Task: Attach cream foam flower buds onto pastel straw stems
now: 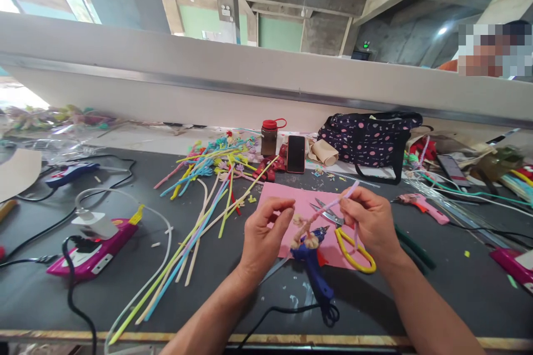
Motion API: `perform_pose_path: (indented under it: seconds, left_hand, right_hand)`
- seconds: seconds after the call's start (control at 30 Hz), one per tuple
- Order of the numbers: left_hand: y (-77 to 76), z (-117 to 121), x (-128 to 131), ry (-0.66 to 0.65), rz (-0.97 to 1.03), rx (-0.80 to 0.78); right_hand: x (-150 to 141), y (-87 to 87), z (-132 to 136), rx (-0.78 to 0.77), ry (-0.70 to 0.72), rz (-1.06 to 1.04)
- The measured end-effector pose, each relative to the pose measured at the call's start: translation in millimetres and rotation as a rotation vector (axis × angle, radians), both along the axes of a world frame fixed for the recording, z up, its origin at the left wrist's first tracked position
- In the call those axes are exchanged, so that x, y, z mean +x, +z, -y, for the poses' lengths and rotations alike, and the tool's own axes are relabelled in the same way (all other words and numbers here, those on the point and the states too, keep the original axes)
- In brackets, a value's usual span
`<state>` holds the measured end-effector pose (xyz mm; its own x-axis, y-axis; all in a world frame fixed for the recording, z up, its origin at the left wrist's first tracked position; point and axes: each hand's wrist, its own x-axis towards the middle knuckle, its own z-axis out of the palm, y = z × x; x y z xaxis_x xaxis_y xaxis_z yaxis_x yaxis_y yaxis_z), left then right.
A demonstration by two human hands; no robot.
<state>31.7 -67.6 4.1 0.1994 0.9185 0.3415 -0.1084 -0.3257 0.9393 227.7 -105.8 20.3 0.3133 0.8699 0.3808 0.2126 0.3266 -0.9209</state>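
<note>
My right hand [368,219] pinches a lilac pipe cleaner [333,202], which runs down to the left into a twisted pinkish-brown stem [308,226] with beige tufted ends. The fingertips of my left hand [266,233] are drawn together left of this stem; whatever they hold, if anything, is too small to make out. Beneath the stem lies a blue hot glue gun [312,272], its nozzle over a pink sheet [275,194]. Scissors [353,255] with yellow handles rest on the sheet below my right hand.
Loose pipe cleaners [200,233] spread to the left, with a coloured heap [225,158] behind. A magenta power strip [95,252] and cables sit at left. Farther back stand a bottle [268,141], a phone [296,154] and a patterned bag [370,141]. A pink glue gun [425,207] lies right.
</note>
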Motion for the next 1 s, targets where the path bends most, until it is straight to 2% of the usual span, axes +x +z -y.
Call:
perform_pose_path:
  seconds: [0.07, 0.13, 0.2, 0.23, 0.33, 0.47, 0.63, 0.77, 1.0]
  left_hand:
    - [-0.8, 3, 1, -0.157, -0.017, -0.146]
    - [-3.2, 4, 4, -0.429, -0.051, -0.361]
    - [-6.7, 2, 6, -0.642, -0.045, -0.553]
    - [-8.4, -1, 6, -0.691, -0.009, -0.611]
    - [-11.7, -8, 4, -0.679, 0.128, -0.700]
    - [-12.7, -15, -1, -0.627, 0.196, -0.706]
    - [-13.0, -18, -5, -0.606, 0.144, -0.571]
    - [-7.5, -19, -10, -0.657, 0.118, -0.488]
    - [-4.6, -19, -12, -0.587, 0.076, -0.465]
  right_hand:
    - [-4, -1.4, 3, 0.104, -0.100, 0.127]
    - [-9, -2.6, 7, 0.229, -0.130, 0.349]
    - [-15, -4.5, 12, 0.384, -0.060, 0.606]
    - [-18, -6.0, 14, 0.465, -0.003, 0.726]
    - [-26, -13.9, 18, 0.659, 0.133, 1.024]
    - [-30, -27.9, 16, 0.738, 0.159, 1.231]
    - [-30, -36.6, 13, 0.734, 0.165, 1.290]
    - [-29, -37.4, 13, 0.743, 0.154, 1.297]
    - [-29, -37.6, 13, 0.747, 0.147, 1.282]
